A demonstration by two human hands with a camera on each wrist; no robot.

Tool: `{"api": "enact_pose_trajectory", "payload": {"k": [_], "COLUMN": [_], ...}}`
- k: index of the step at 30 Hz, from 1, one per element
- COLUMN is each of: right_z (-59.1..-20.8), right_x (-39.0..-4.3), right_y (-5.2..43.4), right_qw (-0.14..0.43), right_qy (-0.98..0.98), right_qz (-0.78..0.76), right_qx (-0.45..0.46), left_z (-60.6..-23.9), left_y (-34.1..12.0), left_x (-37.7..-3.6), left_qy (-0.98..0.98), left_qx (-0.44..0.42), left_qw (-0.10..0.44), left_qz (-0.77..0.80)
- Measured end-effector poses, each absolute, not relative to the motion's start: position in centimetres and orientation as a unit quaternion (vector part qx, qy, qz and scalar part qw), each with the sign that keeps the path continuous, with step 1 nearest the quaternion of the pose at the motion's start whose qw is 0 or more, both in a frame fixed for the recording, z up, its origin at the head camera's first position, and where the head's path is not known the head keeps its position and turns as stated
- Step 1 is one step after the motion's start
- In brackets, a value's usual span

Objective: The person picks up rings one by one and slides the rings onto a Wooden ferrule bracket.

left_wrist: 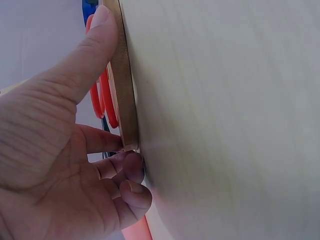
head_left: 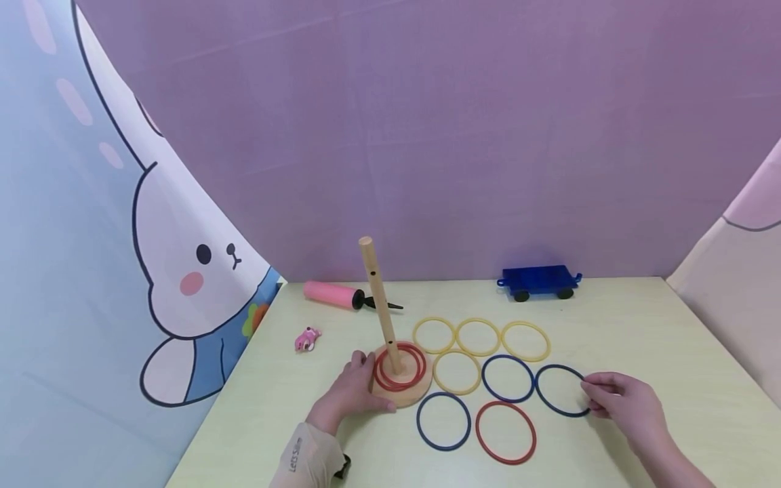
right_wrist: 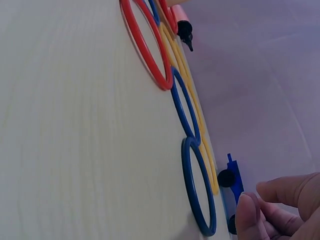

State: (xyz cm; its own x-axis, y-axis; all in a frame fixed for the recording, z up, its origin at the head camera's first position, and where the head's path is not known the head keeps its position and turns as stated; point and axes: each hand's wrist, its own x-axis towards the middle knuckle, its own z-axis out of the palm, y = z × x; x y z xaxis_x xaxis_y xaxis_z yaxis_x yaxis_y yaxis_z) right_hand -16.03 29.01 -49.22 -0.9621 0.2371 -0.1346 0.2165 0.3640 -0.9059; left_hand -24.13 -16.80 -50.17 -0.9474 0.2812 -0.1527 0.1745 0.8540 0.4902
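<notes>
My left hand (head_left: 354, 388) holds the round base of a wooden peg stand (head_left: 381, 301), thumb along the front edge and fingers at the left rim. Red rings (head_left: 399, 388) lie on that base around the upright post. In the head view, the fingertips of my right hand (head_left: 625, 405) overlap the right edge of a dark blue ring (head_left: 560, 367). The right wrist view shows this ring (right_wrist: 187, 170) flat on the table, with the thumb and index fingertips (right_wrist: 248, 209) apart from it and nothing between them.
Several yellow rings (head_left: 457, 392) lie right of the stand. Two more blue rings (head_left: 508, 356) and a red ring (head_left: 506, 461) are nearer me. At the back are a pink hand pump (head_left: 329, 294) and a blue toy wagon (head_left: 538, 280); a small pink toy (head_left: 307, 339) sits left.
</notes>
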Motion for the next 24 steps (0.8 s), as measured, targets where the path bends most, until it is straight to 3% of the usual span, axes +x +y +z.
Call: {"api": "enact_pose_trajectory", "payload": {"k": [24], "right_z": [-50.5], "right_x": [-17.0], "right_y": [30.6], "right_qw": [-0.015], "right_qy": [-0.847], "right_qz": [0.508], "right_qx": [-0.160], "left_z": [-50.4], "left_y": [-16.9], "left_x": [-24.1], "left_qy": [0.956], "left_qx": [0.118], "left_qw": [0.111], "left_qz": [0.245]}}
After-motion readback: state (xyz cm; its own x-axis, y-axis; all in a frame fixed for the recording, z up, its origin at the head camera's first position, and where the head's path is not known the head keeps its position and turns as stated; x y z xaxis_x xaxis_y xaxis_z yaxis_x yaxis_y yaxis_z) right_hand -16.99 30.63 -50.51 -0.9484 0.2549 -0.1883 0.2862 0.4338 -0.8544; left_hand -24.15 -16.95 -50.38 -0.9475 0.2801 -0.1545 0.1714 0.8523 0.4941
